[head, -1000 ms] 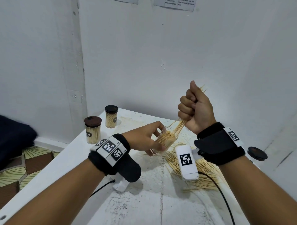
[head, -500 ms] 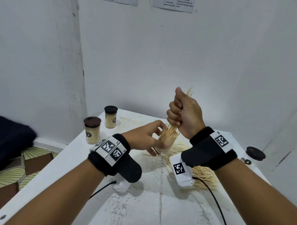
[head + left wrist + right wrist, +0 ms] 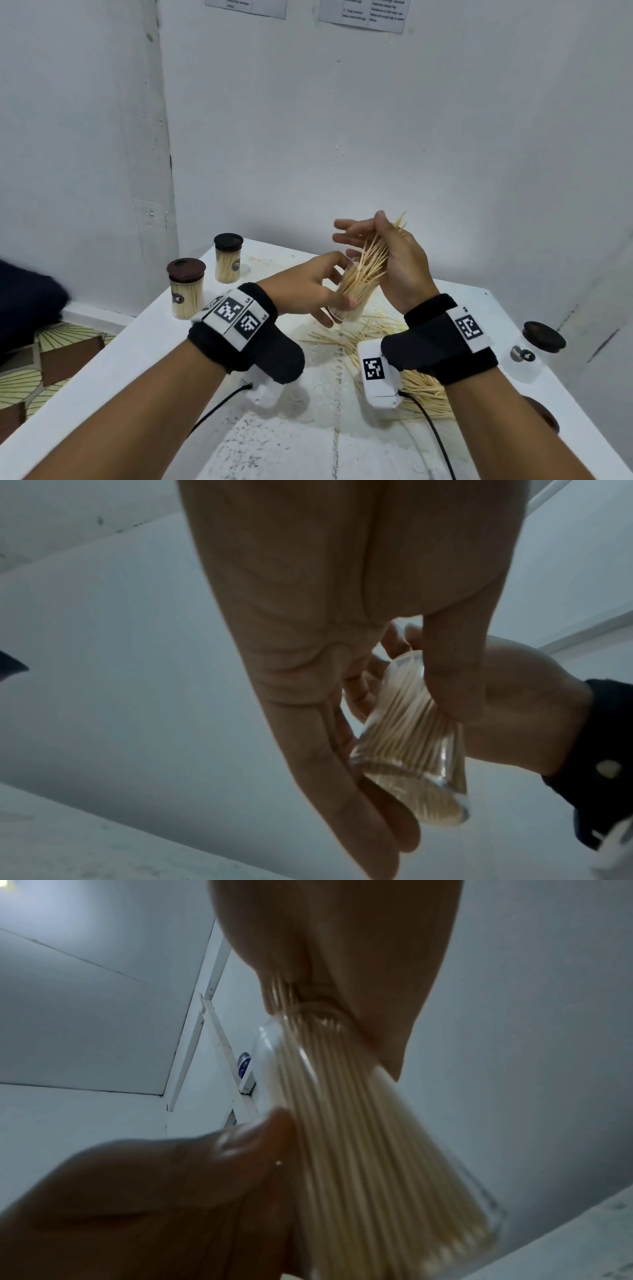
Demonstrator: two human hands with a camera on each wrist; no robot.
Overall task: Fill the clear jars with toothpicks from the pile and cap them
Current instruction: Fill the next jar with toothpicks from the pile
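Lighting: even, soft, cool-white; head view sharp with edge bowing; wrist views dim, backlit, motion-blurred close up.

Through the right wrist camera I look up along my right hand (image 3: 342, 947), whose palm fills the top of the picture. Just under it a clear jar (image 3: 274, 1053) tilts across the middle, its rim touching the palm. Toothpicks (image 3: 359, 1137) pack the jar and fan toward its base at lower right; some reach past the rim against the palm. My left hand (image 3: 154, 1191) grips the jar's side, blurred. White walls lie behind.
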